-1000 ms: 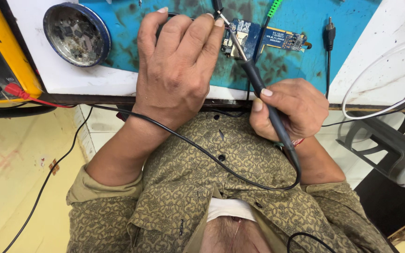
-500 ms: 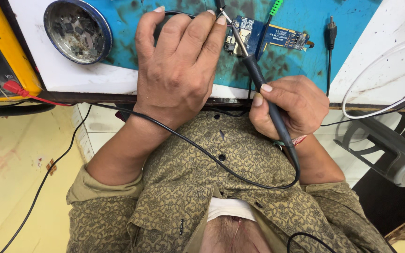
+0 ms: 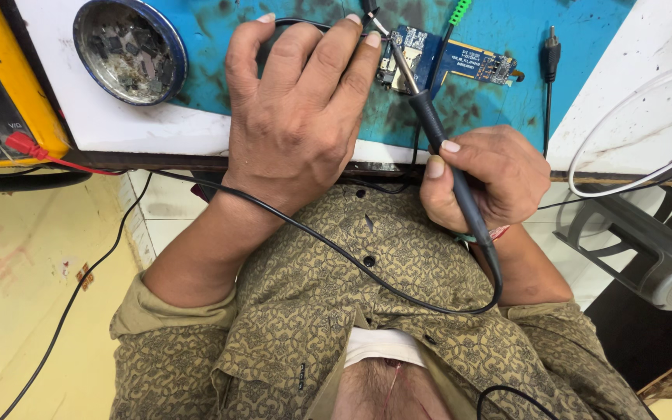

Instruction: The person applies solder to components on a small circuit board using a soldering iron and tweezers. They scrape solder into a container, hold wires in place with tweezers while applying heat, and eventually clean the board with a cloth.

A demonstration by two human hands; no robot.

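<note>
Matt black plastic soldering iron; glossy blue circuit board; dull metal tin

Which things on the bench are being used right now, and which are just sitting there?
In use:
- soldering iron, held in the right hand, tip on the blue circuit board
- left hand, resting flat beside the board

Lying about:
- round tin of scraps
- yellow meter
- black plug lead
- white cable

I see my shirt: olive-tan fabric with a fine, dense scroll print, dark buttons down the front, sleeves rolled to the elbows. At six o'clock the collar lies open over a white inner band. A coloured thread band circles my right wrist.
</note>
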